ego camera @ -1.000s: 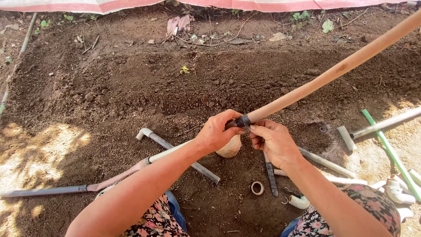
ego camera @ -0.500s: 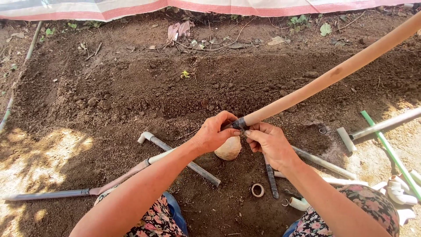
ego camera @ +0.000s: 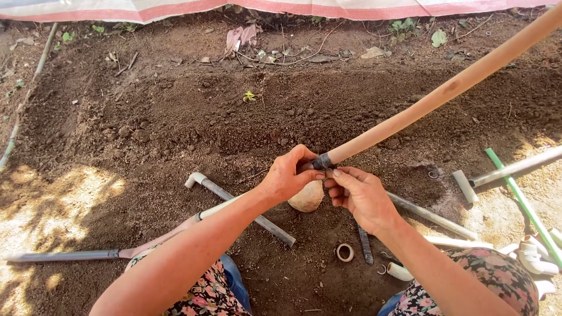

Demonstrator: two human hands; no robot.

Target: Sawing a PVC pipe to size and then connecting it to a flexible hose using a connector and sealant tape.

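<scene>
- A long tan wooden pole [ego camera: 445, 93] slants from the upper right corner down to the middle of the view, where its lower end wears a dark band of tape [ego camera: 322, 161].
- The left hand [ego camera: 290, 175] is curled closed around the taped end, thumb and fingers pinching it from the left.
- The right hand [ego camera: 360, 196] meets it from below, fingertips closed on the tape just beside the left hand's; the two hands touch at the pole's end.
- A pale rounded stone [ego camera: 305, 198] lies on the ground directly beneath the hands.
- A grey pipe with a white elbow fitting [ego camera: 234, 202] lies on the soil to the left, under the left forearm.
- A small ring-shaped fitting [ego camera: 345, 252] and a dark ribbed rod [ego camera: 365, 244] rest on the dirt below the right wrist.
- More white and grey pipes [ego camera: 515, 168] and a green rod [ego camera: 524, 205] lie at the right edge.
- Dark tilled soil [ego camera: 175, 117] fills the ground, bounded at the top by a red-and-white tarp [ego camera: 175, 9].
</scene>
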